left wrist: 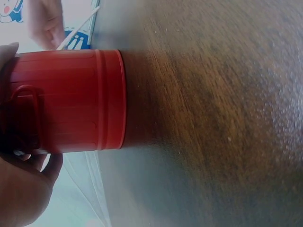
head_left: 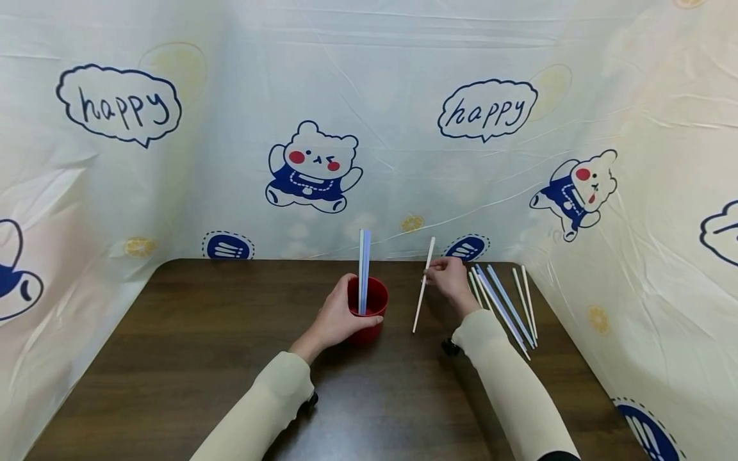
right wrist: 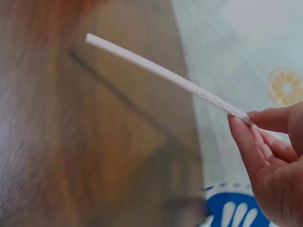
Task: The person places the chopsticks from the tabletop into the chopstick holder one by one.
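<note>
Right of the red cup (left wrist: 71, 101), gripped upright by the left hand (head_left: 336, 314), the right hand (head_left: 452, 280) pinched a white stick (head_left: 420, 301) above the worktop (head_left: 190, 358), its long axis slanting so that the person's end was nearer the cup.

On my feed I see a dk brown wood-grain table (head_left: 161, 358) w/ a pale creased sheet (head_left: 403, 38) hung behind & along both sides. Printed on it: two full "happy" bubbles (head_left: 119, 105), a winking bear (head_left: 311, 187) lower down btwn them, a tilted bear (head_left: 571, 197) to the R — plus orange slices (head_left: 412, 223) & blue ovals (head_left: 229, 246). Cut-off print (head_left: 723, 234) at far R edge — prob. another bubble, can't be sure.
</note>
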`<state>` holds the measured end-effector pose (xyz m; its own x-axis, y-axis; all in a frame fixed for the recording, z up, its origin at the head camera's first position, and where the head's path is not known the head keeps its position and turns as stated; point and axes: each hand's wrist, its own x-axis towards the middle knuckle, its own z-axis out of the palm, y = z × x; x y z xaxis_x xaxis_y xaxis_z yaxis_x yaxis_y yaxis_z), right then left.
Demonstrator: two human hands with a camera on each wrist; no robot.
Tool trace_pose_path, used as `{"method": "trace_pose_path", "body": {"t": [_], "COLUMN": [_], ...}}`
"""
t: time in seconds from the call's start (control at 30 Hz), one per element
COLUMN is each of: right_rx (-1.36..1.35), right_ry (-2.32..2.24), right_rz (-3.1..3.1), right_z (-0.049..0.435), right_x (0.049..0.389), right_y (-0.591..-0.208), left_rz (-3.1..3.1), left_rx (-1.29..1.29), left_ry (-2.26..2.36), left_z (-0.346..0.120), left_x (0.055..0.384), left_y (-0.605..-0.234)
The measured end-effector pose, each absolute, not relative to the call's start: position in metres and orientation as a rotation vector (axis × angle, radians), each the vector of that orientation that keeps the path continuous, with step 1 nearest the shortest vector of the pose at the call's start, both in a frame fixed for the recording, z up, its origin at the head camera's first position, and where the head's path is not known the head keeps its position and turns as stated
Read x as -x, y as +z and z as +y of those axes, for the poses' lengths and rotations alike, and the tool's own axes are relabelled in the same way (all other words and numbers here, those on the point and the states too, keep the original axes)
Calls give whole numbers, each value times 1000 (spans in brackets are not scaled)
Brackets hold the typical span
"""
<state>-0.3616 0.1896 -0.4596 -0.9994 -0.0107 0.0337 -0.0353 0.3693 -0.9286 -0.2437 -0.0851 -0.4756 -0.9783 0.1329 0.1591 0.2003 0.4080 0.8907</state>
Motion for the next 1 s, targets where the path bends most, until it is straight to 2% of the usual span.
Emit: {"method": "trace_pose_path", "body": {"t": [0.6, 1.0], "right_rx": [-349, -462], "right_ry": [1846, 1888], "right_rz": [-2283, -2108], "right_z": [153, 129], "right_x": [342, 329], "right_y": [-372, -359], "left_rz": [-2583, -2583], "left_rx": [311, 293], "left_ry": [-1651, -1666], "left_z": [-85, -85], "left_x": [244, 243], "left_y": [-474, -474]}}
